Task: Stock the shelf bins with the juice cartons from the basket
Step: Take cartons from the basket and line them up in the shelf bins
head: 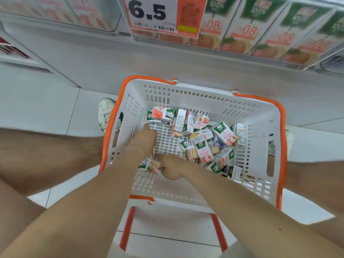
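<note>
Tiled floor (46,108), shoe (106,112) beside basket (260,112)

A white price tag (149,13) printed 6.5 in black, with a barcode beneath and an orange panel on its right side, hangs at 12 o'clock. A red-and-white label (11,48), too blurred to read, sits at the far edge at 10 o'clock. The floor (37,108) is pale white tile with thin grey joints and meets a plain white base panel (83,58) at 11 o'clock; a white sneaker (106,111) with dark trim stands on it at 9 o'clock, and another white sneaker (289,144) shows partly at 3 o'clock.
</note>
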Demonstrator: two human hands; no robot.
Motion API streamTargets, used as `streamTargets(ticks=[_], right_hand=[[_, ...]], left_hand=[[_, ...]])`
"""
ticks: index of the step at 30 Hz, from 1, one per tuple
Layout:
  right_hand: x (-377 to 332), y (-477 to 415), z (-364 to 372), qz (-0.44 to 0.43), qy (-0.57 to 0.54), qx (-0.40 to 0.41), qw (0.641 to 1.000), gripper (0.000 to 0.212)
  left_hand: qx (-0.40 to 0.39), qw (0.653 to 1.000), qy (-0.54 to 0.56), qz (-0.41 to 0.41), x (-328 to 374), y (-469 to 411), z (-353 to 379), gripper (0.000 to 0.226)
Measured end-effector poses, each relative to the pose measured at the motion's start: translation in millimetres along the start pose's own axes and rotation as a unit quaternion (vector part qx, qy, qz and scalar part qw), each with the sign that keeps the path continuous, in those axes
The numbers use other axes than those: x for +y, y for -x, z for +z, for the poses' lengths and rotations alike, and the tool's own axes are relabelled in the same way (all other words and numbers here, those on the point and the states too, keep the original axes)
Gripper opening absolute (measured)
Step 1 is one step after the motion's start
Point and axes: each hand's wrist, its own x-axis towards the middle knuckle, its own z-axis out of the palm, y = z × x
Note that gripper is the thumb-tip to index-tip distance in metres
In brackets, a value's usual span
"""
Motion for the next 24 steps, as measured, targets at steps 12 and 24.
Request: streamTargets(ticks=[12,24], right_hand=[[-12,-17,11,0.018,-0.059,0.081,0.995,0.045],[10,41,-44,0.074,-0.445,0.125,0.884,0.028]], left_hand=[[-0.030,0.998,0.039,0.027,-8,1,-54,0.067],[0.008,0.987,0.144,0.077,21,43,-111,0.058]])
